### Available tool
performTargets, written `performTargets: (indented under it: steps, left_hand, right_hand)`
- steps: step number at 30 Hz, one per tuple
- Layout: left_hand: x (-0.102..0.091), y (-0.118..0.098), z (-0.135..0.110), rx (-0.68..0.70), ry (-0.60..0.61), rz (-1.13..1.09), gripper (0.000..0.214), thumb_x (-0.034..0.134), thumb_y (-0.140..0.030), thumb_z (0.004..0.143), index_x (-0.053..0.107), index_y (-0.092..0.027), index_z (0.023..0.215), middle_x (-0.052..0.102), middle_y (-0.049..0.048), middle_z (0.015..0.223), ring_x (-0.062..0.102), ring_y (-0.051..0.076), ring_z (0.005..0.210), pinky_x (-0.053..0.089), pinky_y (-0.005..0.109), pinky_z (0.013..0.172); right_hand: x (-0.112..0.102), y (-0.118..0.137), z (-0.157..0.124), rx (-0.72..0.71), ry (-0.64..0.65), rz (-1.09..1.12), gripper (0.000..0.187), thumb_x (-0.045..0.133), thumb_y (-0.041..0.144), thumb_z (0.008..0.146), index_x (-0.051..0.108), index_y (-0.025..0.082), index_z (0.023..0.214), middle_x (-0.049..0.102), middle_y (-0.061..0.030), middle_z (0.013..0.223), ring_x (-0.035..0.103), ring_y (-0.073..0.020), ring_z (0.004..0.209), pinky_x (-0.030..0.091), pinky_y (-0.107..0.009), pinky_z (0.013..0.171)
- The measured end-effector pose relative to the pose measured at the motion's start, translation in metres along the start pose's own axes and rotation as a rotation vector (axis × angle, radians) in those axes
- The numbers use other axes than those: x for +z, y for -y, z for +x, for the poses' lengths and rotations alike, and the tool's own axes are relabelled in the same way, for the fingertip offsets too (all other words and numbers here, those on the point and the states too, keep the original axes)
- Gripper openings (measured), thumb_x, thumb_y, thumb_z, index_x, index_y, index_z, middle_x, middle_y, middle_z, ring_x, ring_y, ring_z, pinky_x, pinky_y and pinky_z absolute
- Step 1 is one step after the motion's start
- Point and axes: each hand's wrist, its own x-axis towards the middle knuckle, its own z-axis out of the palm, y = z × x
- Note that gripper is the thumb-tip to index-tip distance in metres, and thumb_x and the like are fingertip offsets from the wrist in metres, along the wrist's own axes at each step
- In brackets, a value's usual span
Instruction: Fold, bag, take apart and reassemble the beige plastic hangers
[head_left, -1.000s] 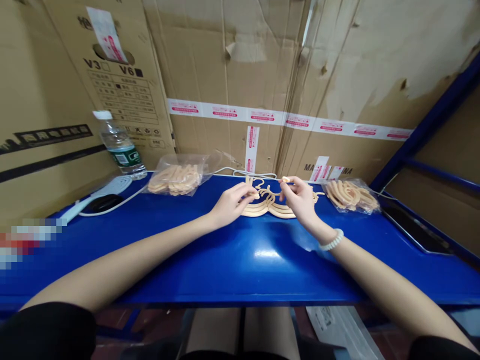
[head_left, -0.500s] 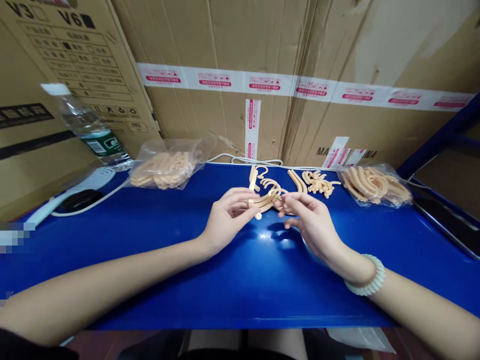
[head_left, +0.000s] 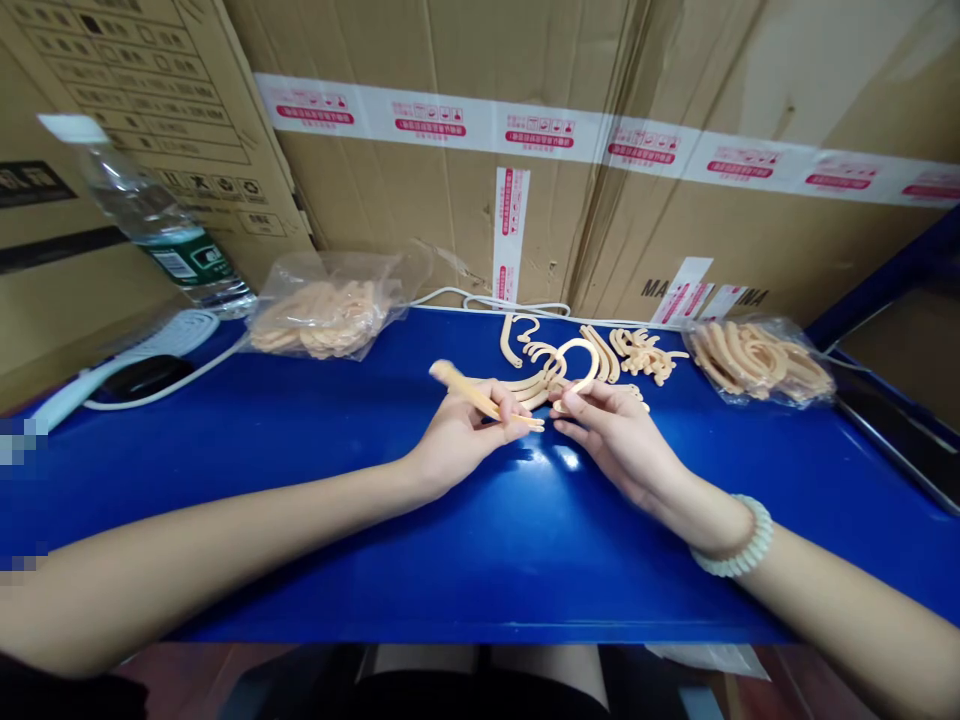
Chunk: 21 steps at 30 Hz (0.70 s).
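Note:
My left hand (head_left: 457, 440) is closed on a cream plastic hanger arm (head_left: 466, 388), which slants from upper left down to a small-holed end past my fingertips. In a pinch, my right hand (head_left: 622, 440) holds a curved hanger hook (head_left: 581, 350), its bend standing up above the fingers. The arm's holed end and the base of the hook are close together with a small gap. Just behind both hands lie more hanger parts on the blue table (head_left: 450, 580): joined arms with hooks (head_left: 551, 360), a group of loose arms (head_left: 602, 358) and a heap of loose hooks (head_left: 649, 358).
A clear bag of hanger arms (head_left: 322, 315) lies at the back left, another bag (head_left: 757, 360) at the right. A water bottle (head_left: 180, 250), a light blue-handled object (head_left: 127, 360) and a white cable (head_left: 517, 303) are around. Cardboard boxes (head_left: 420, 220) wall the back.
The hanger arm in my left hand has swung to a slant with its holed end toward the right. My right hand now holds a hook up from the pile. The view has tilted slightly down.

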Motion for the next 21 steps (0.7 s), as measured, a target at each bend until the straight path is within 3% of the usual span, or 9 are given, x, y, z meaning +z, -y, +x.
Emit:
performTargets:
  steps: [5,15,21]
  left_hand:
    - [-0.0002,-0.0004,0.0001,0.045,0.009,0.103,0.026,0.074,-0.018,0.076,0.051,-0.018,0.063,0.06,-0.002,0.073,0.062,0.014,0.074,0.053,0.029,0.076]
    - [-0.002,0.0007,-0.0011,0.067,0.017,0.069,0.028,0.073,-0.02,0.079,0.051,-0.018,0.061,0.065,0.0,0.079,0.066,0.015,0.079,0.054,0.031,0.079]
    - [-0.0023,-0.0024,-0.0023,0.042,0.035,0.115,0.026,0.074,-0.023,0.078,0.055,-0.018,0.061,0.068,0.0014,0.077,0.067,0.017,0.079,0.055,0.031,0.075]
  right_hand:
    - [-0.0001,0.0004,-0.0003,0.103,0.085,-0.031,0.034,0.092,0.039,0.07,0.069,0.019,0.085,0.069,-0.0015,0.085,0.065,-0.0135,0.079,0.057,-0.024,0.072]
    - [0.0038,-0.0025,-0.0008,0.112,0.158,-0.011,0.032,0.091,0.037,0.071,0.069,0.017,0.082,0.072,-0.0035,0.089,0.07,-0.0131,0.077,0.061,-0.023,0.073]
    - [0.0031,-0.0044,0.0002,0.11,0.146,-0.016,0.037,0.093,0.037,0.067,0.064,0.018,0.079,0.071,-0.0015,0.078,0.071,-0.0141,0.071,0.062,-0.026,0.072]
